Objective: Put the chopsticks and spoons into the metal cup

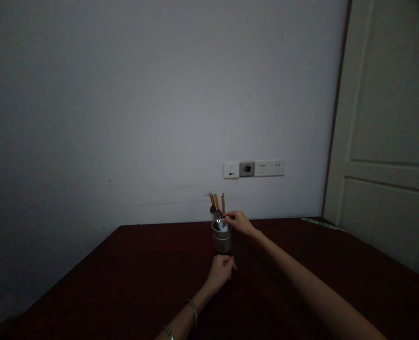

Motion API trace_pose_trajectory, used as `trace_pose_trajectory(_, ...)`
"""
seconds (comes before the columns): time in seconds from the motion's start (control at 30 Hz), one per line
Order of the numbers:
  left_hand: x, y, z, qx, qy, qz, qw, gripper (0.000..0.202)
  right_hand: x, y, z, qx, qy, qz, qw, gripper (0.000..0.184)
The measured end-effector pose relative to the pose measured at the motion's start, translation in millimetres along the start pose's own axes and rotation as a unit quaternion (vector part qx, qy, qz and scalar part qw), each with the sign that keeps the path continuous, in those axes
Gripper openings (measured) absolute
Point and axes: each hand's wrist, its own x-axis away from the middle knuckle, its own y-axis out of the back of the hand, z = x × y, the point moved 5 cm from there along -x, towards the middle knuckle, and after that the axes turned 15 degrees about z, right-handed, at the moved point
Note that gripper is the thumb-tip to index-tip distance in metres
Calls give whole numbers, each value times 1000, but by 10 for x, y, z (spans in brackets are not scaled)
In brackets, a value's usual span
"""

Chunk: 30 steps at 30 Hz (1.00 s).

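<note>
A grey metallic-looking cup (pixel 222 242) stands upright on the dark red table, holding several chopsticks (pixel 216 202) and spoons. Among them are a dark round-ended spoon (pixel 212 209), a shiny metal spoon (pixel 218 216) and a white piece with a blue mark (pixel 224 225), perhaps a ceramic spoon. My right hand (pixel 239 222) reaches over the cup's right rim, thumb and fingers pinched at a spoon's upper end; exactly which spoon is hard to make out. My left hand (pixel 221 270) rests just in front of the cup's base, fingers curled, with nothing visible in them.
The dark red table (pixel 141 269) runs back to a pale wall (pixel 159 118). Wall sockets and a switch (pixel 253 169) sit above the table, right of the cup. A thin flat strip (pixel 322 224) lies along the table's back right edge. A panelled door (pixel 389 141) stands at the right.
</note>
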Motion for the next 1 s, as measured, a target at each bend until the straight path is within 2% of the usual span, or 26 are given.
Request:
trace_pose_trajectory(0.13, 16, 4, -33, -4, -5, 6, 1000, 45, -2, 152, -29, -68, -32, -82, 994, 36)
trace_pose_trajectory(0.23, 13, 2, -40, -3, -9, 8, 1000, 46, -66, 272, -142, -177, -96, -137, 970, 34)
trace_pose_trajectory(0.33, -1, -7, -14, -1, -1, 11, 1000, 47, -212, 318, -218, -254, -145, -128, 948, 29)
trace_pose_trajectory(0.6, -8, -7, 9, -7, -3, 11, 1000, 46, -541, 240, -180, -280, -163, -60, 944, 21)
trace_pose_trajectory(0.8, -14, -9, 2, 1, -7, 9, 1000, 47, -573, 143, -262, -252, -183, -78, 947, 11)
trace_pose_trajectory(1.0, -8, -2, -1, -5, 3, 9, 1000, 48, -538, 107, -232, -265, -183, -77, 944, 6)
